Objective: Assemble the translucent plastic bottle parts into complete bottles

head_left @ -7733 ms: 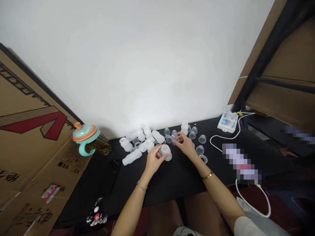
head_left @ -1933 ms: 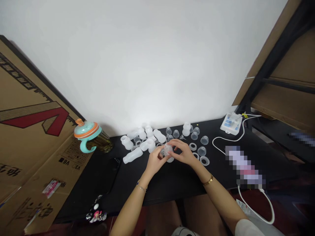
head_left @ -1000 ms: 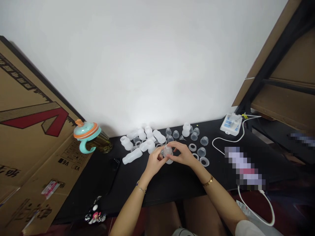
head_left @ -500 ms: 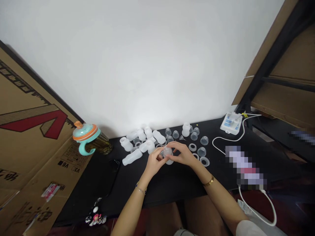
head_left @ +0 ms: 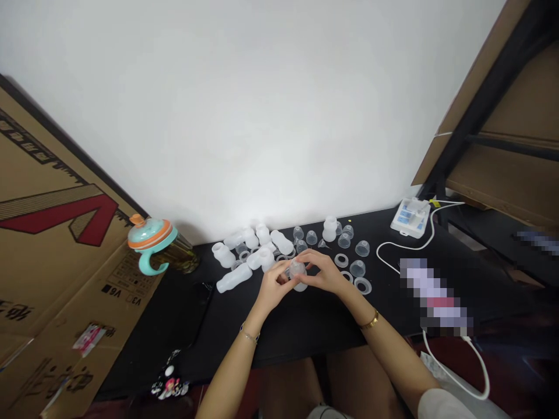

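Both hands are closed around a small white baby bottle (head_left: 300,287) with a translucent domed top (head_left: 297,267), held low over the black table. My left hand (head_left: 276,284) grips it from the left, thumb on the near side. From the right, my right hand (head_left: 322,273) presses fingers and thumb against the dome. Just left lie several white bottles (head_left: 234,278), some upright and some on their sides. Clear domed caps (head_left: 357,268) and translucent rings (head_left: 363,286) are spread to the right. A small pointed clear piece (head_left: 323,244) lies behind my right hand.
A teal-and-orange lidded jug (head_left: 152,238) stands at the left beside a cardboard box (head_left: 56,233). A dark phone (head_left: 194,314) lies on the table (head_left: 301,331). At the right are a white power strip (head_left: 410,217), a white cable (head_left: 384,250) and a blurred-out object (head_left: 437,299).
Almost nothing differs. The hands stay around the bottle and its domed top, while the camera view shifts very slightly.
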Action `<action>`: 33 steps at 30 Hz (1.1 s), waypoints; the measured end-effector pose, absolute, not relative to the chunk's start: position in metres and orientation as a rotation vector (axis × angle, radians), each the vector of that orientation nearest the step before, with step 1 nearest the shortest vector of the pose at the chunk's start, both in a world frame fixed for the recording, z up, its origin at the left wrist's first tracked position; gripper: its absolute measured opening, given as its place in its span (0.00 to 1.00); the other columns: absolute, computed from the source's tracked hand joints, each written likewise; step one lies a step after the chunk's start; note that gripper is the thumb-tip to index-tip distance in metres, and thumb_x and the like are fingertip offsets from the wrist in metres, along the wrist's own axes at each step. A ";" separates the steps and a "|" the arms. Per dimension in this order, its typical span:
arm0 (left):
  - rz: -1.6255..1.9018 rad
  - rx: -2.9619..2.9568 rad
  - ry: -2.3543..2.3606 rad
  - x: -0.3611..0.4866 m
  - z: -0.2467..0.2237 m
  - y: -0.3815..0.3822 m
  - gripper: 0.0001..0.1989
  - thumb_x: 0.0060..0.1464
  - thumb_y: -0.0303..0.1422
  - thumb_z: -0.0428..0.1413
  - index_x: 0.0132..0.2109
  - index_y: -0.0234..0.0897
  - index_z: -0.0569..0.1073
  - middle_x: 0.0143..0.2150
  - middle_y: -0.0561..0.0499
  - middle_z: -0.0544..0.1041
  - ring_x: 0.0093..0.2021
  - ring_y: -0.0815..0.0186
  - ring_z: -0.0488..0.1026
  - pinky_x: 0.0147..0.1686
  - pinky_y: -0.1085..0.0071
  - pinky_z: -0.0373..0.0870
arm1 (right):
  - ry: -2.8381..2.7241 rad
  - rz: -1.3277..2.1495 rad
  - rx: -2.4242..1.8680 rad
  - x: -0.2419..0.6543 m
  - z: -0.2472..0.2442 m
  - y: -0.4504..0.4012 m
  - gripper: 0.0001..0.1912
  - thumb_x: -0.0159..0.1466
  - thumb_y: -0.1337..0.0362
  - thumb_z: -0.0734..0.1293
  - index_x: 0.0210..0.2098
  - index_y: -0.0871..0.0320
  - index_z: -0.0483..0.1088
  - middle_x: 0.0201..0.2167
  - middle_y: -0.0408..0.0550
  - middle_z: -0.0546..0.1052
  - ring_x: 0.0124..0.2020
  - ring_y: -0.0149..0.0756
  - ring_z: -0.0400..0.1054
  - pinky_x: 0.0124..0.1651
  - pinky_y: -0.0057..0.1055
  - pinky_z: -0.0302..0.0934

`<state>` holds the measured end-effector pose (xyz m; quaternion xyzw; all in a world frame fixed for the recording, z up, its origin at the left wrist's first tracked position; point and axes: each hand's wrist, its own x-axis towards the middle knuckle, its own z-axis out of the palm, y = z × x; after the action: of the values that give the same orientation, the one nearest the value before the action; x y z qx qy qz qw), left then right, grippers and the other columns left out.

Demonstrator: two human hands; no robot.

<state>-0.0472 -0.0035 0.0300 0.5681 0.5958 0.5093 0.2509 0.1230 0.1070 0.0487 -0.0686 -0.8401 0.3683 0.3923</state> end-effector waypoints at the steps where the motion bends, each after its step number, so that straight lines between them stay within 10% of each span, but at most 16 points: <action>1: 1.382 1.541 1.617 -0.047 0.030 -0.003 0.19 0.55 0.42 0.63 0.49 0.34 0.79 0.50 0.42 0.77 0.23 0.76 0.63 0.23 0.75 0.62 | -2.136 0.936 -0.172 0.123 0.049 0.107 0.16 0.64 0.59 0.72 0.51 0.53 0.73 0.46 0.50 0.78 0.44 0.38 0.74 0.39 0.31 0.72; 33: 1.360 1.483 1.605 -0.045 0.027 -0.002 0.22 0.55 0.43 0.63 0.52 0.34 0.78 0.42 0.46 0.76 0.23 0.75 0.62 0.23 0.75 0.60 | -2.103 0.945 -0.166 0.122 0.046 0.107 0.16 0.62 0.61 0.73 0.49 0.53 0.73 0.44 0.49 0.78 0.42 0.39 0.73 0.38 0.32 0.70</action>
<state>-0.0450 -0.0022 0.0266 0.5531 0.5987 0.5072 0.2800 0.1217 0.1066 0.0463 -0.0658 -0.8326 0.3741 0.4031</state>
